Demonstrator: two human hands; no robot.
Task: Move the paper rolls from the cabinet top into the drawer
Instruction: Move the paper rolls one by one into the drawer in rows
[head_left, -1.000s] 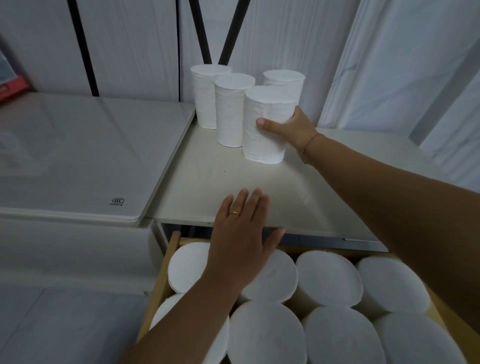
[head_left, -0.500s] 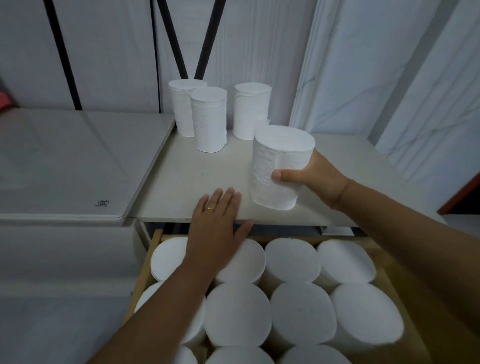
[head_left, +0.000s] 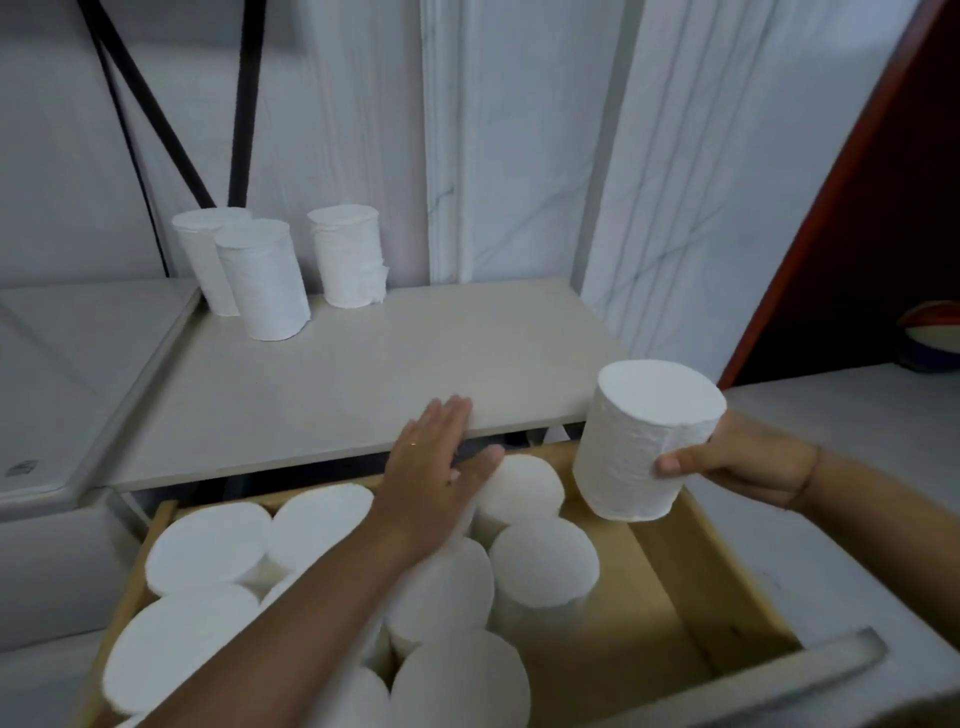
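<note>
Head view: right hand grips roll over drawer.

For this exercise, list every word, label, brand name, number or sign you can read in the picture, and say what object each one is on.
No text can be read anywhere in this picture.
Small dark mark, on the grey appliance lid at the far left edge: too blurred to read.
Paper rolls, cabinet top, drawer: no print visible.
</note>
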